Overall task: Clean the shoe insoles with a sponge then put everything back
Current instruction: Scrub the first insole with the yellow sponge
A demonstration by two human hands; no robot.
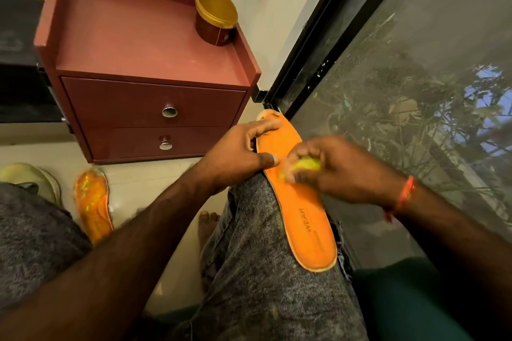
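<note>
My left hand point(238, 152) pinches the orange insole point(299, 202) lying along my right knee while my right hand point(329, 166) grips the yellow sponge point(307, 164) against it.

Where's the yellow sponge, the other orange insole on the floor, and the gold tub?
sponge point(306, 165), head view, on its yellow side showing between the right hand's fingers.
second insole point(92, 203), head view, on its middle.
gold tub point(216, 10), head view, on its gold lid.

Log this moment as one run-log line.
step: scrubbing | right hand: grips sponge on insole | left hand: steadies insole on knee | second insole: floor
</note>
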